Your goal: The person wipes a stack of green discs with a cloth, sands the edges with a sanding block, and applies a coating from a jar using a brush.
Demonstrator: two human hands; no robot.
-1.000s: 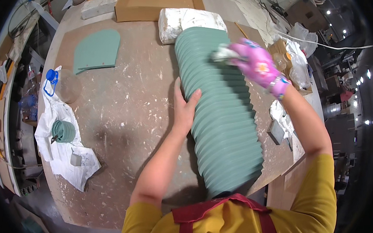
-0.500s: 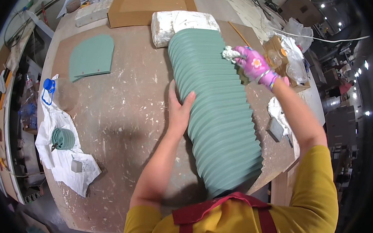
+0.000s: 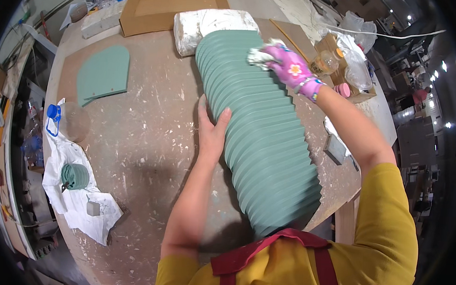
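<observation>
A long row of overlapping green rounded panels [image 3: 269, 150] runs across the table, leaning on a white wrapped block [image 3: 187, 33] at its far end. My bare left hand [image 3: 212, 133] rests against the row's left side, thumb and fingers apart. On my right hand [image 3: 296, 71] is a pink flowered glove. It pinches a crumpled white cloth [image 3: 259, 59] against the upper right part of the panels; the fingertips are partly hidden by the cloth. A separate green panel [image 3: 107, 72] with an arched end lies at the far left.
Left, a clear bottle with a blue cap [image 3: 76, 123], a green ribbed cup [image 3: 78, 176] and a small grey block [image 3: 93, 208] sit by a white cloth [image 3: 67, 203]. An open cardboard box [image 3: 131, 20] stands behind. Right are a grey block [image 3: 335, 149] and an orange-lidded jar [image 3: 322, 63].
My right hand has moved left with the cloth, from the panels' right edge onto their upper faces. The left hand stays at the row's side. The whole view has shifted slightly.
</observation>
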